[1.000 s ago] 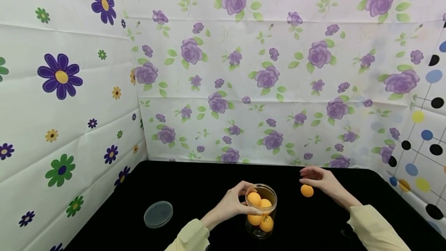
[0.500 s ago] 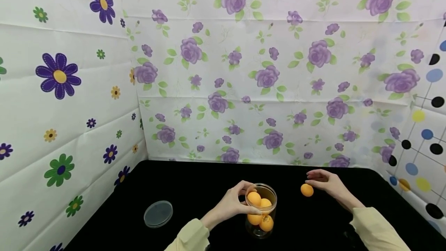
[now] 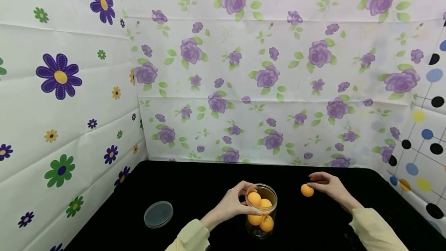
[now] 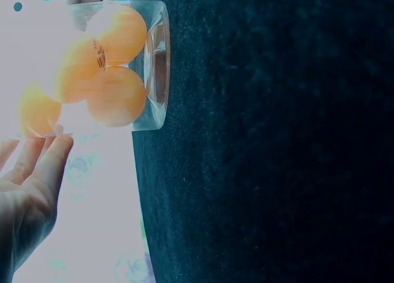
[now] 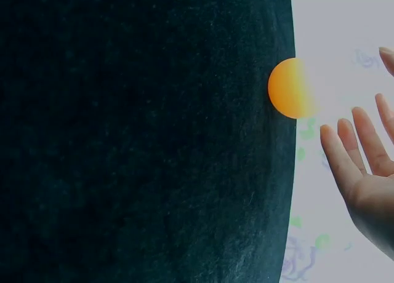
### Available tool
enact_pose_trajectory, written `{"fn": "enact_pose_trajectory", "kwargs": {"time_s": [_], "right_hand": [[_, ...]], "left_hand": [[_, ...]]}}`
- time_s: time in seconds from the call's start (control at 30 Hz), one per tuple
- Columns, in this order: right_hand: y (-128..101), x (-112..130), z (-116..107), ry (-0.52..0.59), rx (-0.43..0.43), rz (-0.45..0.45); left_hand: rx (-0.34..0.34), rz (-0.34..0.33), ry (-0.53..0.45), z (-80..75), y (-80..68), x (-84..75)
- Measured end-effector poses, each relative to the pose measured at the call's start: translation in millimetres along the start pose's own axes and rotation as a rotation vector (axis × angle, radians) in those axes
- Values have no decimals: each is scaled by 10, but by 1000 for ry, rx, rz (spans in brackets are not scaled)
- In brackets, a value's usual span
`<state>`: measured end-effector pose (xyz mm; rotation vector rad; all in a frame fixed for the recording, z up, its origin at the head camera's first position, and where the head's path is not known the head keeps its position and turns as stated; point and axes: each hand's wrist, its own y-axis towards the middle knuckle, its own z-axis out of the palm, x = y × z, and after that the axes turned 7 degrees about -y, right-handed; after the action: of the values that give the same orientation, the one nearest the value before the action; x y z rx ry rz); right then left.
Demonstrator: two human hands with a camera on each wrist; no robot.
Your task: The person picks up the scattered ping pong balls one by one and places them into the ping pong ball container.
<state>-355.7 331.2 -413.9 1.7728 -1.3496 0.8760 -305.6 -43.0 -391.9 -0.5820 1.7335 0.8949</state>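
My left hand [image 3: 226,203] grips a clear jar [image 3: 259,235] near its open rim, thumb and fingers on opposite sides. Several orange ping-pong balls [image 3: 267,223] are inside; one shows a dark printed mark. In the left wrist view the jar's base [image 4: 161,74] stands on the black surface. To the right of the jar, a single orange ping-pong ball [image 3: 307,190] lies on the table. Just beyond it hovers my right hand [image 3: 331,187]. The right wrist view shows the fingers [image 5: 367,138] extended and apart from this loose ball [image 5: 288,89].
A clear round lid [image 3: 158,214] lies flat on the black table [image 3: 195,181], left of the left forearm. Flower-patterned sheets [image 3: 216,69] hang behind the table and along its left side, with a dotted sheet [image 3: 423,154] on the right.
My right hand has moved a little rightward and lower beside the loose ball. The left hand, jar, balls and lid stay where they were.
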Motion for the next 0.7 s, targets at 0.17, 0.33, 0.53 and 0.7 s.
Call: {"fn": "enact_pose_trajectory", "kwargs": {"time_s": [0.17,0.33,0.53,0.7], "right_hand": [[4,-15,-22,-6,20,-19],[10,-43,-17,1,64,-17],[17,-75,10,-18,70,-13],[28,-97,46,-49,52,-14]], "left_hand": [[2,6,6,-2,-9,-42],[0,3,8,2,-10,-38],[-1,4,-3,16,-9,-42],[-8,0,3,17,-10,-44]]}}
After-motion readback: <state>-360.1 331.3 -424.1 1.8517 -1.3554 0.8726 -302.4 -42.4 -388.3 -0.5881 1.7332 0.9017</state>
